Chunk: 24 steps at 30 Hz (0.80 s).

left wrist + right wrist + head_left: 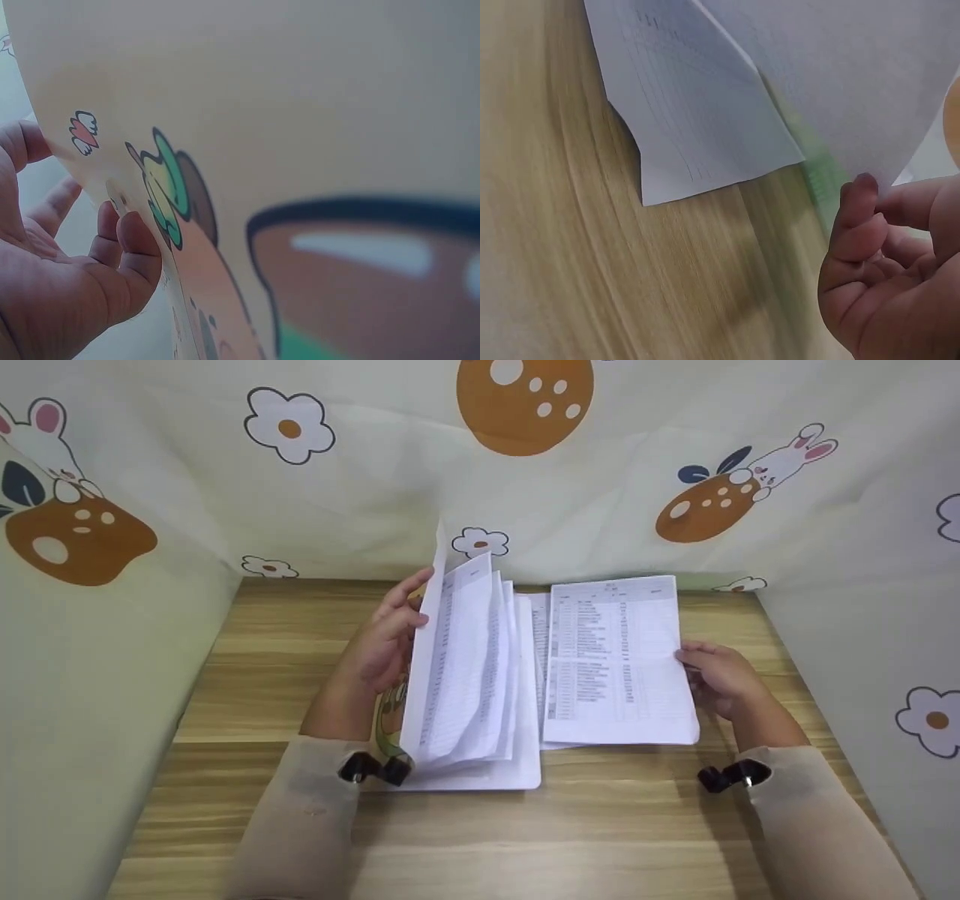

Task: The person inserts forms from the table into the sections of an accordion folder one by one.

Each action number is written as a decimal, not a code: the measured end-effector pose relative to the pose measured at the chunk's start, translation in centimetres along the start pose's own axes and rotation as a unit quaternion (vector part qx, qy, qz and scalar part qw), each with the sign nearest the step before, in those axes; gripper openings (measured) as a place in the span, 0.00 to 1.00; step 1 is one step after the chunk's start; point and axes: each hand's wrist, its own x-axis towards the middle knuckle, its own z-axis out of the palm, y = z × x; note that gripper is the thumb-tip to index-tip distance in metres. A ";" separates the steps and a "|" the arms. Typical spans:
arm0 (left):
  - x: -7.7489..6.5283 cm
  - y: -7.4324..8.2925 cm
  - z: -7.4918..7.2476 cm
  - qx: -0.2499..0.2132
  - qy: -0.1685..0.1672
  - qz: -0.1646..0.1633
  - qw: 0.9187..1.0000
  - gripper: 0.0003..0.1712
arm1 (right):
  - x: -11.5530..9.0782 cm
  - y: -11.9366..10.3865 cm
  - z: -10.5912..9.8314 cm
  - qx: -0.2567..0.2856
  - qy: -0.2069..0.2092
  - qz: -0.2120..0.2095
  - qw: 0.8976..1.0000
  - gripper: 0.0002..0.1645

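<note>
A notebook with a cartoon-printed cover (217,90) stands partly opened, its cover raised almost upright. My left hand (379,656) grips that cover along its left side, fingers at the edge. Inside the notebook, several printed sheets (465,660) fan upward over a white rounded-corner page (529,705). To the right, my right hand (724,679) pinches the right edge of a printed sheet (619,675) with rows of text and a crease across its middle. In the right wrist view, the sheet's plain underside shows above another printed paper (697,127) lying on the table.
The wood-grain table (622,832) carries everything. A cloth with rabbits, flowers and orange fruit (517,405) hangs behind and along both sides. A small black device (375,769) sits on the left wrist, and a matching black device (735,775) on the right.
</note>
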 end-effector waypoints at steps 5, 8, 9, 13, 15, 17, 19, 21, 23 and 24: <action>0.0 0.0 -0.1 -0.001 -0.001 0.003 1.000 0.42 | -1.1 -0.4 -0.1 0.034 -0.008 -0.013 0.999 0.08; 0.0 0.0 -0.2 -0.002 -0.002 0.004 1.000 0.42 | -1.7 -0.6 0.0 0.054 -0.012 -0.023 0.998 0.06; 0.0 0.0 -0.2 -0.002 -0.002 0.004 1.000 0.42 | -1.9 -0.6 0.1 0.059 -0.014 -0.027 0.998 0.05; 0.0 0.0 -0.2 -0.003 0.000 0.004 1.000 0.42 | -2.6 -0.6 0.6 0.071 -0.019 -0.037 0.997 0.05; 0.0 0.0 -0.2 -0.004 0.000 0.006 1.000 0.42 | -2.9 -0.6 1.0 0.073 -0.022 -0.042 0.996 0.05; 0.0 -0.1 -0.2 -0.005 -0.001 0.008 1.000 0.42 | -3.1 -0.5 1.3 0.074 -0.023 -0.046 0.996 0.05; 0.0 -0.1 -0.2 -0.006 -0.001 0.010 1.000 0.42 | -3.3 -0.5 1.7 0.073 -0.022 -0.049 0.996 0.04; 0.0 -0.1 -0.2 -0.005 0.000 0.011 1.000 0.41 | -3.5 -0.4 2.0 0.072 -0.023 -0.050 0.996 0.03; 0.0 0.0 -0.2 -0.007 -0.002 0.011 1.000 0.41 | -3.6 -0.4 2.2 0.071 -0.022 -0.051 0.996 0.03; 0.0 0.0 -0.1 -0.008 -0.003 0.011 1.000 0.41 | -3.7 -0.4 2.3 0.071 -0.023 -0.051 0.996 0.03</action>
